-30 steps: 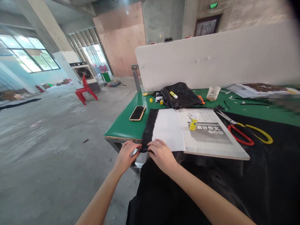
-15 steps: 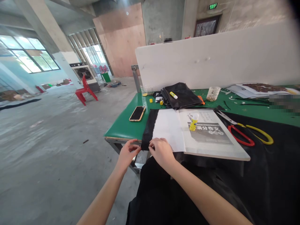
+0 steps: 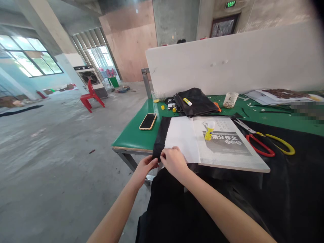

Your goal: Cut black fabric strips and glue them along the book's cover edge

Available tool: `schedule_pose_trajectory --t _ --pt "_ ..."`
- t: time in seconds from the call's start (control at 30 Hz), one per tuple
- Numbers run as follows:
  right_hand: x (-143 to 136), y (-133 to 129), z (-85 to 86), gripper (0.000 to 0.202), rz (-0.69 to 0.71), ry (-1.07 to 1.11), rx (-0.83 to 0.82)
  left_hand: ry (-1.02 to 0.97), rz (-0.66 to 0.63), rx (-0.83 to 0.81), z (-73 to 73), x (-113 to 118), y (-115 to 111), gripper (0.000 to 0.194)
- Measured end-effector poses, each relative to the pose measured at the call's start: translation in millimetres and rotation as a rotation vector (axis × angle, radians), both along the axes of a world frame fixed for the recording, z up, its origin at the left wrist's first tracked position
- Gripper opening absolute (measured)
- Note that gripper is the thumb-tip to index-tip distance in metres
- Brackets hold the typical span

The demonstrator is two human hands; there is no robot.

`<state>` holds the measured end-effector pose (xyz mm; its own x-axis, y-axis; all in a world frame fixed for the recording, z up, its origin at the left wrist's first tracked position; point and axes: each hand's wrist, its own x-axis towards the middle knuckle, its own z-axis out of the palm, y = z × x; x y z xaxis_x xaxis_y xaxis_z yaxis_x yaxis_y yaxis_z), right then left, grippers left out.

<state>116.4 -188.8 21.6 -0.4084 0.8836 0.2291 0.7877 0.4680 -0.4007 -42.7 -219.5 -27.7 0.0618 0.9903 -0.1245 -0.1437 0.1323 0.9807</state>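
Observation:
A strip of black fabric [image 3: 160,136] borders the left side of a white sheet with a ragged edge [image 3: 181,135]. Its near corner is pinched between the thumb and fingers of my left hand [image 3: 144,169], at the table's front edge. Close beside that, my right hand [image 3: 175,163] is closed on the same black edge, its knuckles over the white sheet. To the right of the sheet lies a grey printed book [image 3: 227,158], with a yellow glue stick [image 3: 209,132] standing on it.
Scissors with red and yellow handles [image 3: 259,140] lie right of the book on more black fabric [image 3: 301,175]. A phone [image 3: 148,121] rests on the green table [image 3: 131,136]. Behind are folded black fabric [image 3: 197,104], another glue stick [image 3: 187,101], a plastic cup [image 3: 230,100] and a white panel [image 3: 227,64].
My left hand has moved right and closed its fingers on the black fabric's corner, nearer my right hand. The right hand has barely shifted.

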Motion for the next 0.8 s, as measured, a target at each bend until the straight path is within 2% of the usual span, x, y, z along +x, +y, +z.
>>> schedule_pose_trajectory --t 0.23,0.4,0.5,0.57,0.63,0.7,0.8 --pt "-3.4 2.0 2.0 0.013 0.008 -0.063 0.017 0.058 0.129 -0.034 -10.6 2.7 9.0 0.033" --pt "-3.9 1.6 -5.8 0.007 0.004 -0.142 0.15 0.102 0.155 -0.032 -4.3 3.5 9.1 0.035" --pt "0.1 1.5 -10.4 0.013 -0.016 -0.148 0.265 0.109 0.19 -0.047 -0.8 4.4 9.5 0.035" --pt "4.2 1.4 -11.6 0.011 0.025 -0.169 0.346 0.099 0.208 -0.061 -0.9 4.5 10.5 0.034" --pt "9.1 1.5 -11.1 0.001 0.106 -0.201 0.416 0.087 0.215 -0.067 -2.4 4.1 11.9 0.034" --pt "14.5 2.9 -9.5 0.01 0.181 -0.232 0.461 0.074 0.215 -0.062 -3.9 3.3 13.0 0.034" --pt "23.3 7.8 -7.3 0.013 0.332 -0.272 0.496 0.062 0.211 -0.054 -4.9 2.3 13.3 0.033"
